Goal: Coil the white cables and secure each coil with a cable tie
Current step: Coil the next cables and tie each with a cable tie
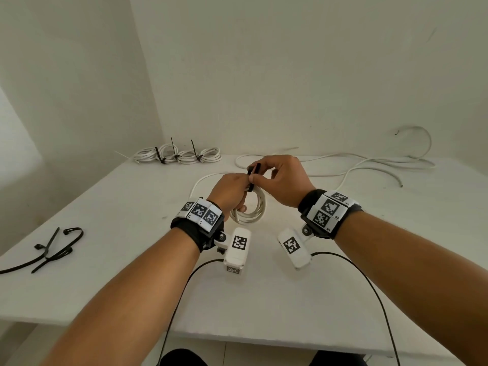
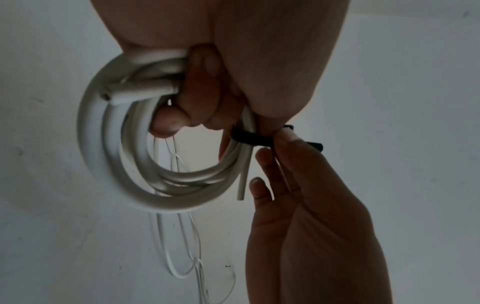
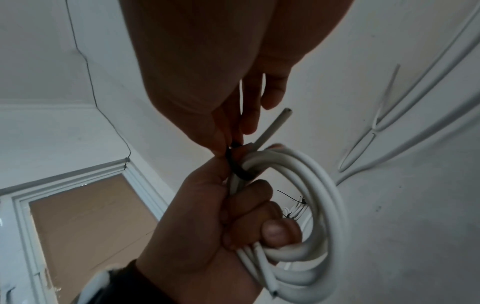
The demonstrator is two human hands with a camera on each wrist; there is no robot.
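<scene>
A coil of white cable (image 1: 250,208) (image 2: 124,164) (image 3: 314,205) hangs above the middle of the table, and my left hand (image 1: 231,192) (image 3: 221,216) grips it with fingers curled round the strands. A black cable tie (image 1: 252,178) (image 2: 250,138) (image 3: 237,166) wraps round the coil's top. My right hand (image 1: 277,180) (image 2: 293,185) pinches the tie between thumb and forefinger, its other fingers loose. One cut cable end (image 3: 275,125) sticks out past the tie.
Three tied coils (image 1: 177,155) lie at the table's back left. Loose white cables (image 1: 369,165) sprawl across the back right. Spare black cable ties (image 1: 52,249) lie near the left edge. The table's front edge (image 1: 237,336) is close to me.
</scene>
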